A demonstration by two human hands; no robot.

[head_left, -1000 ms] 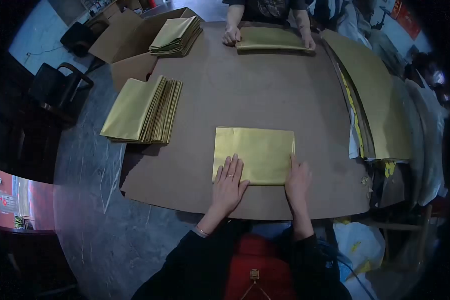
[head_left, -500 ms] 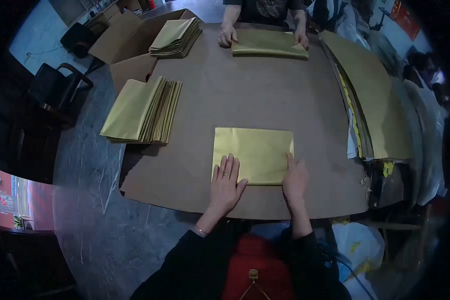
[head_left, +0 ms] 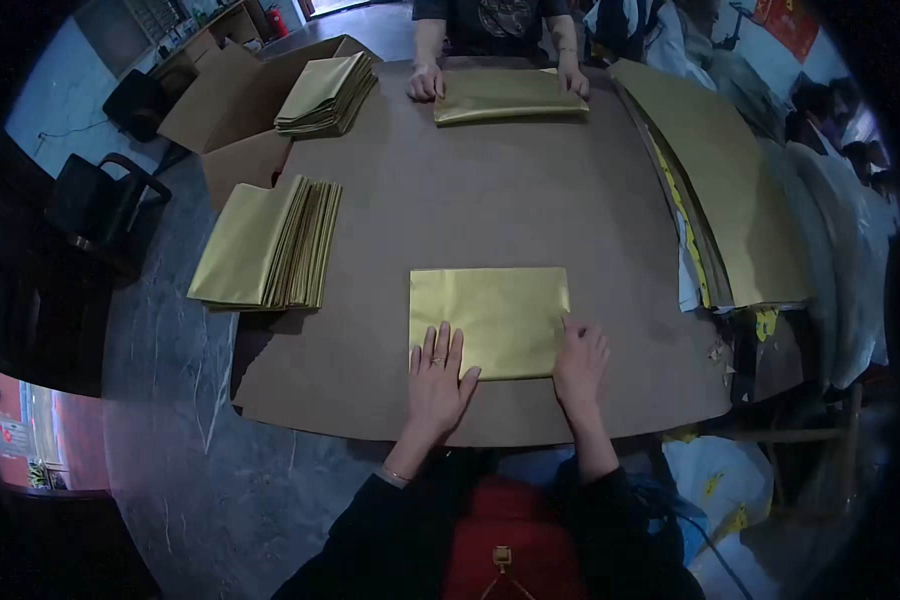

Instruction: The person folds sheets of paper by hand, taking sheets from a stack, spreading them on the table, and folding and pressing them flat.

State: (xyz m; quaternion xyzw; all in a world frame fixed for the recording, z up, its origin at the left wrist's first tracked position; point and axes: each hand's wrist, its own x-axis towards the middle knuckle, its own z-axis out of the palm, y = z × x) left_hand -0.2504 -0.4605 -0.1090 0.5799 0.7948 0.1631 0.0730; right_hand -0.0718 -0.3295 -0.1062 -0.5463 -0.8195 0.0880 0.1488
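A folded gold paper sheet [head_left: 495, 310] lies flat on the cardboard-covered table in front of me, its folded edge towards me. My left hand [head_left: 436, 385] rests flat on its lower left corner, fingers stretched and slightly spread, with a ring on one finger. At the right edge of the paper, my right hand [head_left: 581, 370] is curled, with a fingertip pressed on the margin. Across the table, another person's hands [head_left: 427, 82] hold both ends of a second folded gold sheet [head_left: 510, 97].
Two stacks of folded gold paper, a nearer one [head_left: 260, 245] and a farther one [head_left: 320, 95], stand at the left. An open cardboard box [head_left: 225, 110] is beside them. A tall pile of large gold sheets [head_left: 720, 180] lines the right side. The brown table surface [head_left: 480, 200] lies between.
My view has shifted slightly. My right hand's fingers have changed pose at the paper's right edge, while my left hand stays flat on the sheet. The person opposite still holds their sheet.
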